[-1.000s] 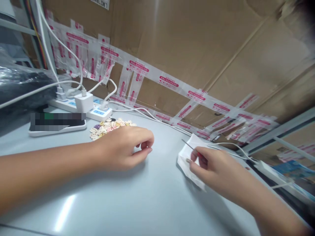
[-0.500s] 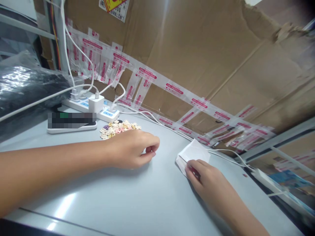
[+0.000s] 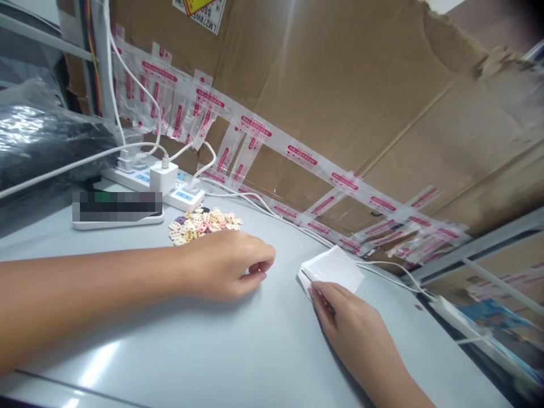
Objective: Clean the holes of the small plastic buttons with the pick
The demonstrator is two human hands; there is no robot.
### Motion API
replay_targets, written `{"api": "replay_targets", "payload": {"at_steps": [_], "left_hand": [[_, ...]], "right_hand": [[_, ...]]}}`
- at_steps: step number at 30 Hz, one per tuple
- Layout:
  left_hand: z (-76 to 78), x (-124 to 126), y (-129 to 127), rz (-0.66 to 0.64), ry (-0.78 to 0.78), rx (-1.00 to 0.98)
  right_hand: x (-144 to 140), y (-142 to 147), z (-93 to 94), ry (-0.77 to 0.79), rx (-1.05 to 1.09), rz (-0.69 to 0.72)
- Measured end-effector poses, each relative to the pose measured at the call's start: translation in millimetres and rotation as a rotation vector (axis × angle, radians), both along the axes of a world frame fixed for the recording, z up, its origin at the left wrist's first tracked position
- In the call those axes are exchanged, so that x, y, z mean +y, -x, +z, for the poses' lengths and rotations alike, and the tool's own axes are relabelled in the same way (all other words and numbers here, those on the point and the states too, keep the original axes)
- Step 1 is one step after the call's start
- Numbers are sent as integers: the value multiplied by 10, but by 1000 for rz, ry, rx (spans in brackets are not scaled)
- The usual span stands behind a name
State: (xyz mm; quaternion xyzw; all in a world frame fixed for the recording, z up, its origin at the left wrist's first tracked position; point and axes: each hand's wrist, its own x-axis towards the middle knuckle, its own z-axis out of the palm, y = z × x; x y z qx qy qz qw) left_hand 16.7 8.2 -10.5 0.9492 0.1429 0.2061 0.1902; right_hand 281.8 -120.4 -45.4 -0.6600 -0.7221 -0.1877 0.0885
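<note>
My left hand [image 3: 236, 263] rests on the grey tabletop with its fingers curled and thumb against the index finger; anything inside the curl is hidden. Just behind its wrist lies a pile of small buttons [image 3: 204, 224], mostly cream with some pink, yellow, purple and black. On the right, my right hand [image 3: 342, 317] is closed on a thin dark tool [image 3: 306, 276], like tweezers, mostly covered by the fingers. Its tip lies over the near left edge of a white paper packet [image 3: 335, 269], which sits under and beyond the fingertips.
A white power strip [image 3: 185, 195] with a charger [image 3: 164, 178] and cables stands at the back left. Before it lies a phone [image 3: 117, 224]. A taped cardboard sheet [image 3: 323, 102] walls the back. Black plastic-wrapped goods [image 3: 51, 147] sit far left; a metal rack [image 3: 480, 238] stands right.
My right hand has shifted slightly left and down along the packet's near edge, with the tool still in it. The left hand is almost still. The view has moved a little.
</note>
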Motion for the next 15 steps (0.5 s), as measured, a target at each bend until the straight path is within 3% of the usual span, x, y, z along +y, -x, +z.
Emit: {"api": "replay_targets", "payload": {"at_steps": [5,10,15], "left_hand": [[-17,11,-4,-5,-6,-11],[-27,15,-6,-3,-14,-10],[-42,12,-3,12,-7,20]], "right_hand": [[-39,-22,-49,67,-144,-178],[-17,27,25,183,-185,-376],[-2,43,99,222,-205,-419]]}}
